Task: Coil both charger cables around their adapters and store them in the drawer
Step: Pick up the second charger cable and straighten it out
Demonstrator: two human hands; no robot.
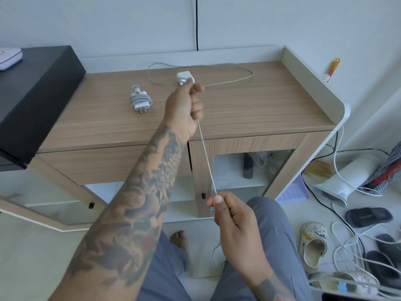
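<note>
Nearest the camera, the right hand (235,222) pinches a white charger cable (206,158) between thumb and fingers. That cable runs taut up to the left hand (185,109), whose curled fingers grip it just in front of the white adapter (184,77) on the wooden tabletop (260,105). Left of that adapter lies a second adapter (140,100), its cable already coiled around it.

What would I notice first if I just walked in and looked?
A white cable pulled tight between two hands: the left hand up over the wooden cabinet, the right hand low, pinching it. On the cabinet top, to the left, lies a charger already coiled.
</note>
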